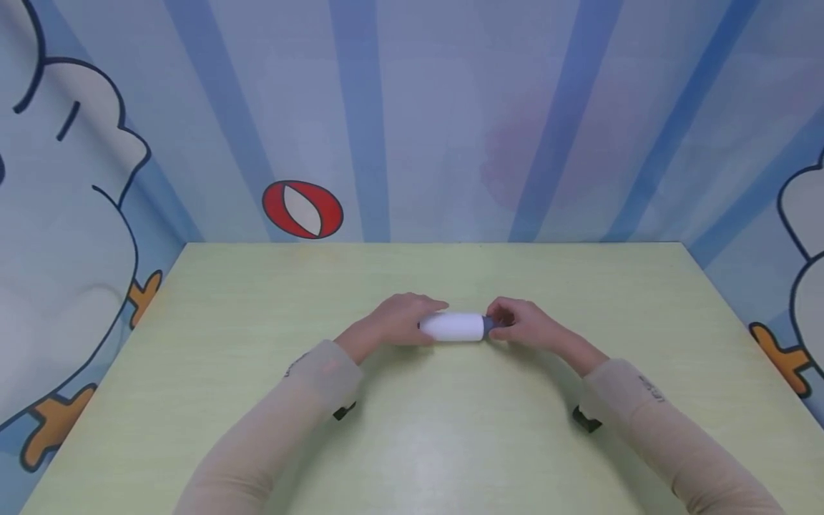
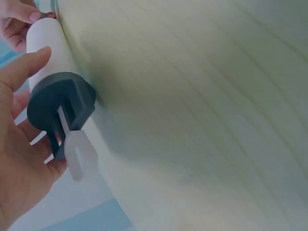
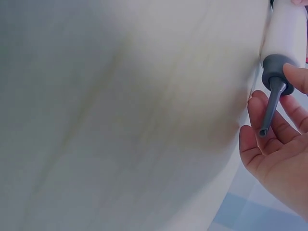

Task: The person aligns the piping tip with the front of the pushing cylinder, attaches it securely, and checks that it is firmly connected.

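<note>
A white cylindrical tool point(image 1: 453, 327) lies sideways between my two hands, low over the table. My left hand point(image 1: 402, 320) grips its left end, with the thumb along the white body in the left wrist view. That end carries a dark grey slotted cap point(image 2: 55, 103) with a pale loop-shaped lever point(image 2: 79, 156) sticking out. At the other end, my right hand point(image 1: 524, 324) pinches the dark grey collar point(image 3: 275, 67) between thumb and fingers. A thin hollow grey nozzle point(image 3: 272, 108) points out of the collar past the curled fingers in the right wrist view.
The pale yellow-green table point(image 1: 418, 429) runs back to a blue striped wall point(image 1: 438, 129) with a printed red and white ball point(image 1: 302, 209). Printed cartoon side panels stand left and right. Both forearms in beige sleeves point(image 1: 283, 422) reach over the table's front.
</note>
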`<state>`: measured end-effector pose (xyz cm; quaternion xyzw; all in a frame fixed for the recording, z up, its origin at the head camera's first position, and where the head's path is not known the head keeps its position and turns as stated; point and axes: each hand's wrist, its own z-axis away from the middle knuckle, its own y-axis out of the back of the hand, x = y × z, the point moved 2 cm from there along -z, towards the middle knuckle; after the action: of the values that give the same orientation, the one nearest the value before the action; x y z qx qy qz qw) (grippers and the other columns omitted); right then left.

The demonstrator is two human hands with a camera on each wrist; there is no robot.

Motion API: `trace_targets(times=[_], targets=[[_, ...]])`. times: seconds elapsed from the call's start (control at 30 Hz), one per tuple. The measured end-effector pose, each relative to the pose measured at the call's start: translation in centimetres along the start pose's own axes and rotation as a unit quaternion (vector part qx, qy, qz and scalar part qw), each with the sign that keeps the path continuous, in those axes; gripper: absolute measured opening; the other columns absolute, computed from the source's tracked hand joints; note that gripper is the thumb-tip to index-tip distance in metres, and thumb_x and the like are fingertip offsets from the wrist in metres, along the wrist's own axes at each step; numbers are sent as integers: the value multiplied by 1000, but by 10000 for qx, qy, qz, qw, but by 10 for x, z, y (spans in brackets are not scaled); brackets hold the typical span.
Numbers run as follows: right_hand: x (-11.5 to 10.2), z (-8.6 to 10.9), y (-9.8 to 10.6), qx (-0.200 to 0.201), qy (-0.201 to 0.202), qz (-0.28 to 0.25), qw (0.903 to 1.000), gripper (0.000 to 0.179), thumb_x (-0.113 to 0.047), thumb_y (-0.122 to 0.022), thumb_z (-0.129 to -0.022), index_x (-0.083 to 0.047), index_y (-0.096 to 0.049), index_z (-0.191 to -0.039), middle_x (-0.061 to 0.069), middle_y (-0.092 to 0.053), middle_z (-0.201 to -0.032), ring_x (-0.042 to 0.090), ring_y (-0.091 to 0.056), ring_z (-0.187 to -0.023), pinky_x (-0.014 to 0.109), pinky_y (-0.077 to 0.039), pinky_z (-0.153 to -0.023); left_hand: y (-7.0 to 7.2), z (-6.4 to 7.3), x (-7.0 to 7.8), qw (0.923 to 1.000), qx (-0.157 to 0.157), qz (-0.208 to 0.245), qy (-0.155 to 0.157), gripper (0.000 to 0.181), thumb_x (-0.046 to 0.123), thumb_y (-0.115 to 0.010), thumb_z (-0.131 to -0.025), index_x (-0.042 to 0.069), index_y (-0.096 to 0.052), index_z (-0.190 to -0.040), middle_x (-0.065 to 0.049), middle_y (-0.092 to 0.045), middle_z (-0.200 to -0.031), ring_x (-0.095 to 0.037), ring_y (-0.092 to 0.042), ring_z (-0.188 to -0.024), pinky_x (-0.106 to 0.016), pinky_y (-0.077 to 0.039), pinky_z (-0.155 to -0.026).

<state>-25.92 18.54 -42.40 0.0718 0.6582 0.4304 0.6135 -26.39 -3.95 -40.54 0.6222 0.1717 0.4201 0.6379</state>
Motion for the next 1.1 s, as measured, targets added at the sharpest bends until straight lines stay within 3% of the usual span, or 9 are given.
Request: trace_targets(times=[0.47,0.73,0.9,1.1], targets=[[3,0,3,-91,79,76,9999,33,-12,-64,-77,-1,-52,-106,14,-57,-92,18,-52,-78,26,-45,-63,-2,11,-9,9996,280,-48,-72,68,35,-67,-75,18,-38,-134,-6,-43,-133,-24,-40,-122,-43,-32,-97],[4,4,4,-49,27,224,9997,38,-15,-66,-76,-1,-52,-109,15,-59,-98,21,-54,-86,28,-45,-68,-5,17,-15,9995,249,22,187,74,39,-67,-74,21,-33,-137,-7,-33,-140,-25,-31,-128,-44,-26,-103],[5,12,14,121,102,327,9993,42,-19,-66,-77,0,-52,-112,16,-59,-104,25,-55,-91,33,-46,-75,-5,27,-23,9977,455,318,400,79,41,-67,-73,23,-28,-139,-6,-27,-144,-26,-27,-131,-47,-24,-103],[10,24,25,311,190,338,9988,40,-18,-63,-80,2,-51,-113,19,-57,-108,28,-54,-94,34,-45,-76,2,51,-33,9913,706,906,640,81,41,-68,-73,19,-27,-139,-7,-25,-145,-27,-24,-132,-50,-22,-104]])
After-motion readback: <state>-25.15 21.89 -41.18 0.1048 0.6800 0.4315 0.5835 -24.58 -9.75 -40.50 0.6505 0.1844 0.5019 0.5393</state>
